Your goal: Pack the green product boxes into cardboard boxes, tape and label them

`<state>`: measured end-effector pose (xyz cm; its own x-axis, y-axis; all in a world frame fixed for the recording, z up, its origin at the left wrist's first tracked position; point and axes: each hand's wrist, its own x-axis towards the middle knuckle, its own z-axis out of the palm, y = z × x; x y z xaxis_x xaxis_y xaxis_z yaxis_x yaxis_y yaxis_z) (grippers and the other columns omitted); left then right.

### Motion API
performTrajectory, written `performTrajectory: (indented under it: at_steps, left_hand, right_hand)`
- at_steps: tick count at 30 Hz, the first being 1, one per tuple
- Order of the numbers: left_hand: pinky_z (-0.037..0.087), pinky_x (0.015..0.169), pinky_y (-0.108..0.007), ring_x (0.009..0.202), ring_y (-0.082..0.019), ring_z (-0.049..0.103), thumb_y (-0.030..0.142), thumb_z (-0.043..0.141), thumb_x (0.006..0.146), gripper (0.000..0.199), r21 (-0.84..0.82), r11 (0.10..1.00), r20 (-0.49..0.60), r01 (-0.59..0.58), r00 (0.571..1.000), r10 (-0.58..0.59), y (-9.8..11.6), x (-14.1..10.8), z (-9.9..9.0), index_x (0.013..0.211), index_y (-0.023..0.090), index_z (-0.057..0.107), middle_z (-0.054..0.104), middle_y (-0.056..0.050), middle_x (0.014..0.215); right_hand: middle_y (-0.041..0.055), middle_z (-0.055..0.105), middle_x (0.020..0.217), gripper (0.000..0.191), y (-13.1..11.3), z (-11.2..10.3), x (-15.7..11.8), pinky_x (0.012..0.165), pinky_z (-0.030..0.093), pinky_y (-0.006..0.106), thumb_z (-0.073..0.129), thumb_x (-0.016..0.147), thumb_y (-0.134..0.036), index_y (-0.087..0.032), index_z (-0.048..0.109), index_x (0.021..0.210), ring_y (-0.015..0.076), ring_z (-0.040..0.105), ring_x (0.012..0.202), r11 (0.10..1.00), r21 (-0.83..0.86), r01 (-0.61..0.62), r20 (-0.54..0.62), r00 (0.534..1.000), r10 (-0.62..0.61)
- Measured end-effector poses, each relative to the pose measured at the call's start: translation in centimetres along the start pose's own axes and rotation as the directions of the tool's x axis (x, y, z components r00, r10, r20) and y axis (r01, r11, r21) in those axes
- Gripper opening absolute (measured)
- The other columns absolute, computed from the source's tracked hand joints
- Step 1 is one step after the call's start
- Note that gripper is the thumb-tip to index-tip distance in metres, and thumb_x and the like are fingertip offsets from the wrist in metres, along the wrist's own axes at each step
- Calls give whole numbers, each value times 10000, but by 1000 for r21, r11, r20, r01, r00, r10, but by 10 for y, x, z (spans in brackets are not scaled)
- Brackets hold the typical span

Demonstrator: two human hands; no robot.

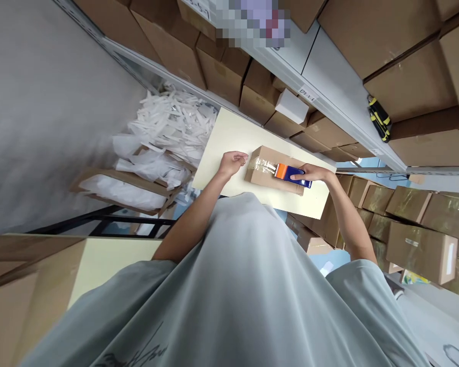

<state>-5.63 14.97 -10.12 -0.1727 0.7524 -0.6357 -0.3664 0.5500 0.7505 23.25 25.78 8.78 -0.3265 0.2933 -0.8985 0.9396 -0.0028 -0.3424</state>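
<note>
A taped brown cardboard box [258, 177] lies on a pale yellow tabletop [220, 137]. Shiny clear tape [260, 164] covers part of its left end. My right hand [309, 172] grips a flat orange-and-dark-blue object [288, 172] over the top of the box; its exact kind is unclear. White streaks, perhaps tape or glare, show at its orange end. Just left of the box is my left hand [234, 163], loosely open with its fingers pointing toward the box and nothing visible in them.
Shelves with cardboard boxes [224, 71] run behind the table. Black-and-yellow tools [378, 118] lie on the upper shelf. White packing strips [176, 120] are heaped at the left, near an opened carton [122, 191]. Stacked cartons [421, 244] stand at the right.
</note>
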Motion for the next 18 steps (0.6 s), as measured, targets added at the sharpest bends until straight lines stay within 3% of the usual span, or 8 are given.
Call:
performTrajectory:
  at_steps: [5, 9, 12, 15, 18]
  left_hand:
    - [572, 779, -340, 710, -166, 663, 324, 1031, 621, 376, -18, 994, 66, 103, 993, -102, -13, -3, 18, 807, 149, 756, 747, -56, 747]
    - [587, 808, -359, 725, -174, 680, 342, 1049, 623, 584, 56, 992, 0, 113, 994, -113, -22, -10, 15, 1107, 163, 776, 756, -49, 852]
    - [588, 848, -347, 782, -193, 703, 356, 984, 728, 479, 174, 985, -87, 21, 996, -6, -23, -23, 9, 1128, 208, 765, 760, -42, 904]
    - [580, 878, -335, 876, -222, 742, 462, 861, 885, 294, 277, 947, -33, -160, 984, 176, -17, -37, 18, 1011, 213, 767, 795, -71, 994]
    - [570, 898, -344, 878, -221, 738, 452, 916, 841, 329, 361, 908, -10, -214, 972, 234, -9, -44, 33, 975, 201, 749, 805, -95, 1097]
  right_hand:
    - [28, 682, 748, 884, -5, 9, -2, 646, 441, 285, 772, 640, -1025, -171, 717, 858, 160, 579, 691, 999, -22, -45, -35, 998, 44]
    - [18, 649, 722, 856, -8, 17, -6, 660, 426, 299, 768, 638, -1020, -186, 697, 816, 161, 555, 672, 994, -46, -101, -79, 992, 97]
    - [17, 636, 706, 834, -9, 23, -8, 648, 415, 301, 779, 631, -1007, -195, 678, 791, 165, 553, 660, 989, -40, -144, -109, 984, 139]
    - [18, 652, 716, 805, -6, 26, -10, 651, 424, 297, 780, 660, -981, -196, 682, 810, 174, 578, 677, 993, -5, -115, -122, 986, 113]
    - [24, 671, 728, 780, -1, 26, -11, 648, 436, 293, 792, 692, -957, -193, 690, 816, 175, 593, 686, 995, -3, -96, -119, 988, 95]
